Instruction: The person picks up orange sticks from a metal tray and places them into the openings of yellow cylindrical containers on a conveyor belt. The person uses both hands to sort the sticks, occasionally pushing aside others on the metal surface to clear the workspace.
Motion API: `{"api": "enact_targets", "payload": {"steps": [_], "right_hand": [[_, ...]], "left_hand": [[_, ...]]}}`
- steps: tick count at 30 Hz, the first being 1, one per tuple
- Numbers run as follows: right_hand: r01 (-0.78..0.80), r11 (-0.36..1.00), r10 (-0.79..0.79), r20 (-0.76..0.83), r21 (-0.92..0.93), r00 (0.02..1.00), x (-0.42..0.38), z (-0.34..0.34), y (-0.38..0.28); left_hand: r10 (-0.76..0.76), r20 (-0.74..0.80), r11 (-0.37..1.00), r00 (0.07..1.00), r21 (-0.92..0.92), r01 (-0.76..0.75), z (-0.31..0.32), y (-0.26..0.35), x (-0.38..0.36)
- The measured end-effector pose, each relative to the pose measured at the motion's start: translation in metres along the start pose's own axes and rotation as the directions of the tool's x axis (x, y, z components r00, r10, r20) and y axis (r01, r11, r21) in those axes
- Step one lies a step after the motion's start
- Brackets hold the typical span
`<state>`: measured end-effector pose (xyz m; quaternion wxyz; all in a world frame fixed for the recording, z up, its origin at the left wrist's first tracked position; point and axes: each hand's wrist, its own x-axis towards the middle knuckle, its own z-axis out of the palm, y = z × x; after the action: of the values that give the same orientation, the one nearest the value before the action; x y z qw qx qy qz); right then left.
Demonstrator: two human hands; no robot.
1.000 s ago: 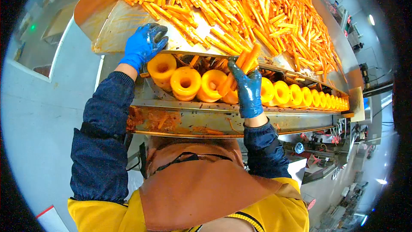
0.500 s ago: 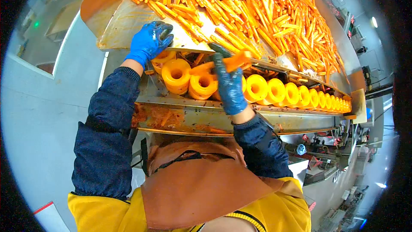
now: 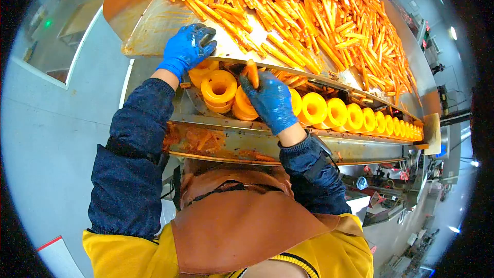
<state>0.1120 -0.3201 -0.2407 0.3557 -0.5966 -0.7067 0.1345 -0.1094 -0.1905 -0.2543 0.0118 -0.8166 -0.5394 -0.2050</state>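
My left hand [image 3: 189,49], in a blue glove with dark stains, rests on the near left edge of the metal tray [image 3: 154,28]. Its thumb and fingers are apart, and I see nothing held between them. My right hand [image 3: 270,100], also blue-gloved, is closed around an orange food stick [image 3: 251,73] whose end pokes up from the fingers. This hand hangs over a row of yellow ring-shaped cups [image 3: 218,90] and covers some of them. A glossy heap of orange sticks [image 3: 309,15] lies on the tray just beyond both hands.
Below the cups runs a metal trough [image 3: 226,141] smeared with reddish residue. Several loose sticks [image 3: 290,79] lie in the gap behind the cups. A brown apron [image 3: 231,226] covers my front. Machinery [image 3: 386,188] stands on the right.
My right hand has moved a little left and down, its fingers now curled in. The stick has turned from lying crosswise to pointing upward. My left hand stays on the tray edge.
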Motion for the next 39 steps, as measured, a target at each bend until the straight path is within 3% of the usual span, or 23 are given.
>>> {"api": "enact_targets", "payload": {"steps": [1, 2, 7, 9, 10, 11, 15, 17, 19, 20, 23, 24, 25, 27, 29, 30, 31, 33, 34, 35, 36, 37, 39], "right_hand": [[0.048, 0.985, -0.034, 0.087, -0.168, 0.996, -0.001, -0.001, 0.000], [-0.007, 0.986, 0.032, 0.149, -0.169, 0.988, -0.001, -0.005, 0.001], [-0.227, 0.969, 0.234, 0.057, -0.098, 0.971, 0.004, -0.022, 0.002], [-0.150, 0.925, 0.175, -0.039, 0.348, 0.984, 0.006, -0.014, -0.003], [-0.171, 0.954, 0.161, 0.060, 0.246, 0.985, 0.007, -0.012, -0.007], [-0.036, 0.980, 0.045, -0.039, 0.197, 0.998, 0.007, 0.005, -0.004], [-0.070, 0.990, 0.088, 0.156, -0.119, 0.984, 0.003, -0.010, 0.001], [-0.131, 0.991, 0.129, 0.245, -0.011, 0.961, -0.003, -0.026, 0.016], [-0.334, 0.943, 0.331, 0.136, -0.002, 0.934, -0.004, -0.038, 0.018], [-0.291, 0.942, 0.288, 0.041, 0.168, 0.957, -0.005, -0.046, 0.004], [-0.219, 0.896, 0.239, -0.003, 0.386, 0.971, -0.002, -0.017, 0.015], [-0.285, 0.822, 0.273, 0.097, 0.493, 0.957, -0.006, -0.007, 0.015], [-0.230, 0.973, 0.216, 0.228, 0.035, 0.949, -0.002, -0.014, 0.011], [-0.053, 0.998, 0.045, 0.219, 0.033, 0.975, -0.003, -0.023, 0.008], [-0.093, 0.961, 0.032, 0.228, 0.261, 0.973, 0.016, -0.037, 0.021], [-0.194, 0.961, 0.147, 0.231, 0.195, 0.962, 0.029, -0.054, 0.025], [-0.114, 0.993, 0.114, 0.023, -0.002, 0.993, 0.040, -0.058, 0.035], [0.089, 0.856, -0.132, -0.048, -0.510, 0.990, 0.069, -0.069, 0.055], [0.030, 0.858, 0.040, 0.125, -0.512, 0.991, 0.082, -0.074, 0.049], [0.114, 0.857, -0.038, 0.158, -0.503, 0.987, 0.091, -0.064, 0.058], [0.064, 0.859, 0.039, 0.189, -0.508, 0.981, 0.097, -0.061, 0.069], [0.013, 0.859, 0.117, 0.221, -0.512, 0.968, 0.102, -0.061, 0.062], [-0.024, 0.846, 0.182, 0.248, -0.532, 0.951, 0.111, -0.063, 0.066]], "left_hand": [[0.000, 0.008, 1.000, 1.000, 0.002, 0.000, -0.001, 0.000, -0.001], [-0.003, 0.007, 1.000, 1.000, 0.004, 0.003, -0.001, -0.001, 0.000], [-0.018, -0.005, 0.999, 1.000, -0.037, 0.017, -0.005, 0.004, -0.003], [0.002, -0.021, 1.000, 1.000, -0.023, -0.002, 0.003, -0.002, -0.002], [0.022, -0.039, 1.000, 0.999, -0.006, -0.022, 0.003, -0.001, -0.001], [0.025, -0.038, 1.000, 0.999, -0.005, -0.025, 0.002, 0.000, -0.001], [0.022, -0.030, 1.000, 0.999, -0.002, -0.022, 0.006, -0.005, 0.001], [0.040, -0.040, 0.999, 0.998, 0.002, -0.040, 0.006, -0.005, -0.002], [-0.012, -0.001, 1.000, 1.000, -0.011, 0.012, -0.001, 0.001, -0.002], [-0.011, -0.001, 1.000, 1.000, -0.015, 0.011, 0.000, 0.001, -0.002], [0.008, -0.009, 1.000, 1.000, 0.000, -0.008, 0.005, -0.003, -0.002], [0.028, -0.048, 0.999, 0.998, -0.015, -0.029, 0.009, -0.006, -0.002], [0.048, -0.088, 0.998, 0.995, -0.029, -0.050, 0.008, -0.007, -0.001], [0.050, -0.056, 0.996, 0.997, -0.069, -0.054, 0.006, -0.010, 0.000], [0.058, -0.028, 0.992, 0.998, -0.106, -0.060, 0.000, -0.006, 0.002], [0.042, -0.032, 0.989, 0.999, -0.139, -0.046, -0.003, -0.003, 0.005], [0.028, -0.036, 0.985, 0.999, -0.171, -0.033, -0.005, -0.002, 0.012], [0.131, -0.079, 0.984, 0.988, -0.109, -0.139, -0.008, 0.004, 0.036], [0.222, -0.017, 0.973, 0.975, 0.063, -0.220, -0.011, 0.011, 0.053], [0.296, 0.054, 0.926, 0.954, 0.229, -0.301, -0.012, 0.017, 0.070], [0.306, 0.207, 0.901, 0.929, 0.252, -0.353, -0.011, 0.021, 0.083], [0.323, 0.196, 0.896, 0.926, 0.251, -0.366, -0.014, 0.030, 0.096], [0.188, 0.520, 0.947, 0.833, 0.130, -0.295, -0.017, 0.048, 0.118]]}}
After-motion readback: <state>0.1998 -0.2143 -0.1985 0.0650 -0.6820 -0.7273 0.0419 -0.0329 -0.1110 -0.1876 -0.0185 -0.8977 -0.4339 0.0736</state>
